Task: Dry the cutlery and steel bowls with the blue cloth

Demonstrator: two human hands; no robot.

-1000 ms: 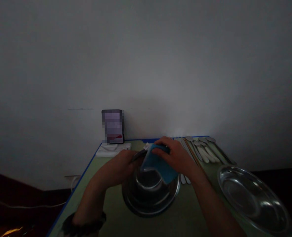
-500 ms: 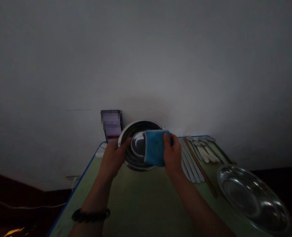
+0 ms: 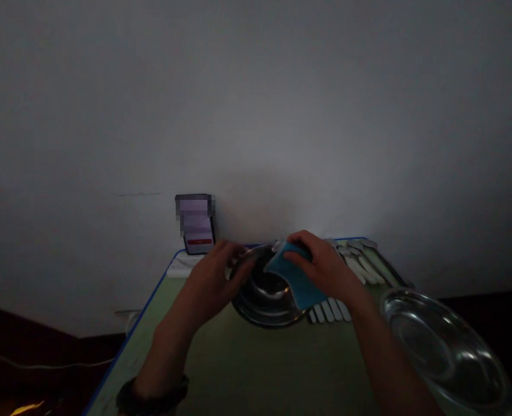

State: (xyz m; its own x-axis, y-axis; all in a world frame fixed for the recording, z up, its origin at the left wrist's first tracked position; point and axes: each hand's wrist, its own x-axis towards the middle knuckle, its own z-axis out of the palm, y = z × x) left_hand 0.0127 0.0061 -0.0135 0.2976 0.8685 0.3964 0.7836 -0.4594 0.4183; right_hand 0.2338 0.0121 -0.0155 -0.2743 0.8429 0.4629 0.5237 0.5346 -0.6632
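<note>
A round steel bowl (image 3: pixel 264 297) is held tilted over the middle of the green table (image 3: pixel 247 370). My left hand (image 3: pixel 215 277) grips its far left rim, fingers curled round the edge. My right hand (image 3: pixel 323 266) is closed on a blue cloth (image 3: pixel 297 277) and presses it against the bowl's far right rim and inner wall. The cloth hangs down over the bowl's right side.
A large steel plate (image 3: pixel 446 346) lies at the right front. Several spoons and chopsticks (image 3: pixel 360 266) lie in a row behind my right hand. A phone (image 3: pixel 197 228) leans on the wall at the back left, over a white object (image 3: pixel 180 268).
The bowl, raised upright facing me half a second ago, has come back down and tilted flatter. The cloth has moved from the bowl's inside face to its far right rim.
</note>
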